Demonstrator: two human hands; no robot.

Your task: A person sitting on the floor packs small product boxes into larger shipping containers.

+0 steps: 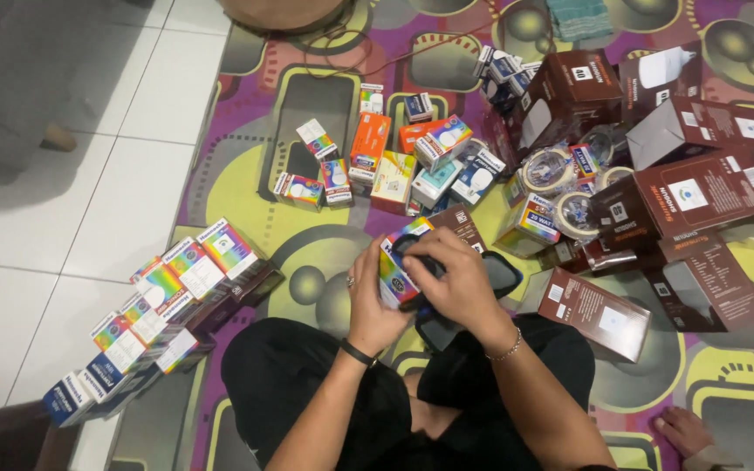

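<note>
My left hand (370,301) grips a small rainbow-coloured bulb box (397,266) from below, with a ring on one finger and a black band at the wrist. My right hand (454,279) lies over the same box and a black object (499,272) beside it, fingers curled around the top. Both hands are above my lap, over dark trousers. A thin bracelet sits on my right wrist.
Rows of small colourful boxes (167,301) lie at my left on the patterned mat (246,183). More small boxes (377,161) are scattered ahead. Large dark-red cartons (700,196) and tape rolls (550,170) pile at the right. White floor tiles (89,174) lie left. A foot (682,432) shows at lower right.
</note>
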